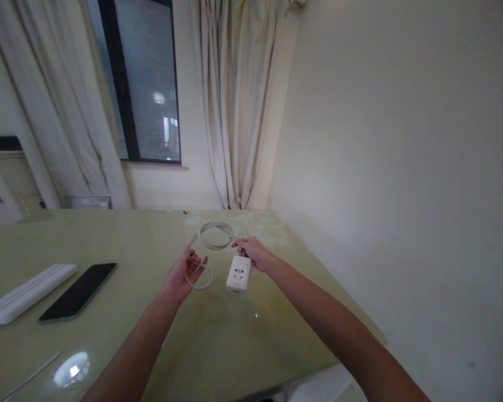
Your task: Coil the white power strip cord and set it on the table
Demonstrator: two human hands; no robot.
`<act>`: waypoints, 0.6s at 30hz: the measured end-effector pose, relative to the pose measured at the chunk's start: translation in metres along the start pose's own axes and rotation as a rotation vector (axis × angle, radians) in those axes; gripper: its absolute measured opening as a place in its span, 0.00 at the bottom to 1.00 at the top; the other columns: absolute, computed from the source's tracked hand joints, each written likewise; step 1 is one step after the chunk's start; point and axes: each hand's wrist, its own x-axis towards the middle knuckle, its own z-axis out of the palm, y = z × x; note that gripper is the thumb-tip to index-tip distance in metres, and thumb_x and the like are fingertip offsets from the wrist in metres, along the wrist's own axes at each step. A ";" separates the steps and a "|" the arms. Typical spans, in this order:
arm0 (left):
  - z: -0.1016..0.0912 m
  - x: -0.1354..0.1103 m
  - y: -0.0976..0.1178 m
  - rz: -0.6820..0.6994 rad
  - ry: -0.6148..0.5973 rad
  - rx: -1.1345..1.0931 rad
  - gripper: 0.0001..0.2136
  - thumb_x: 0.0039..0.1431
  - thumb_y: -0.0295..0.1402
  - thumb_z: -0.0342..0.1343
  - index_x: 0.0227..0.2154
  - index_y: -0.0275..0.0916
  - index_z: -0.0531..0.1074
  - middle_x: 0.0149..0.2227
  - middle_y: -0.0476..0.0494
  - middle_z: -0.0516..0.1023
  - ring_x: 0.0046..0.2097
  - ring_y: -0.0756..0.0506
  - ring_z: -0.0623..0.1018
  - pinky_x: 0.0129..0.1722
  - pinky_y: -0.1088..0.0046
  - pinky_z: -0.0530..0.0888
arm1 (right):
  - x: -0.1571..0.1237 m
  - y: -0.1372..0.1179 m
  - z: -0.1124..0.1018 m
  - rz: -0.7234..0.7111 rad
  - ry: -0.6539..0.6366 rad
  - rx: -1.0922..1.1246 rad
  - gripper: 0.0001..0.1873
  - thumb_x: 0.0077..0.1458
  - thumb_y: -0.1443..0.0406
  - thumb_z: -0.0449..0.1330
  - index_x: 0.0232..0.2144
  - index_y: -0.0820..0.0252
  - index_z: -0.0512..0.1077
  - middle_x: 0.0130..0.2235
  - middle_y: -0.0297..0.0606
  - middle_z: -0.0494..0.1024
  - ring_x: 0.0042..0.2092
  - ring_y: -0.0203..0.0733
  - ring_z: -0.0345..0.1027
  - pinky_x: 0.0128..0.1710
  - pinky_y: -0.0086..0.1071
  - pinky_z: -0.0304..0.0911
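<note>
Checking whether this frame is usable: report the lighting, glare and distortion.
Head view: dim, even light; a bright reflection glares on the glossy table at bottom left; the window is dark; the wide lens bows the edges and stretches the forearms; left hand, right hand, white cable and socket block are sharp enough to read.

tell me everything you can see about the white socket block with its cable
The socket block is a small white plastic-looking box, its face showing socket holes, held over the green table. A white cable leaves its far end and curls into two loops. The right hand grips the cable right at the block; the left hand holds the nearer loop.
</note>
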 end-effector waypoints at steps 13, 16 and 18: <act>-0.053 0.065 -0.015 0.314 0.187 0.160 0.13 0.75 0.33 0.43 0.34 0.39 0.69 0.36 0.43 0.82 0.40 0.48 0.84 0.49 0.69 0.81 | 0.031 0.053 0.083 0.197 -0.079 0.195 0.10 0.65 0.66 0.60 0.31 0.63 0.76 0.20 0.27 0.68 0.21 0.30 0.61 0.26 0.26 0.58; -0.063 0.077 -0.016 0.417 0.238 0.401 0.14 0.75 0.37 0.42 0.41 0.38 0.71 0.45 0.35 0.83 0.49 0.43 0.84 0.54 0.60 0.80 | 0.041 0.065 0.097 0.159 -0.048 0.207 0.09 0.63 0.63 0.64 0.31 0.62 0.75 0.22 0.27 0.70 0.23 0.32 0.64 0.28 0.27 0.61; -0.074 0.084 -0.011 0.499 0.324 0.613 0.14 0.73 0.39 0.44 0.46 0.36 0.71 0.50 0.31 0.82 0.54 0.39 0.82 0.57 0.54 0.77 | 0.053 0.071 0.108 0.122 -0.018 0.193 0.11 0.63 0.62 0.63 0.29 0.61 0.72 0.23 0.28 0.71 0.24 0.33 0.65 0.28 0.27 0.61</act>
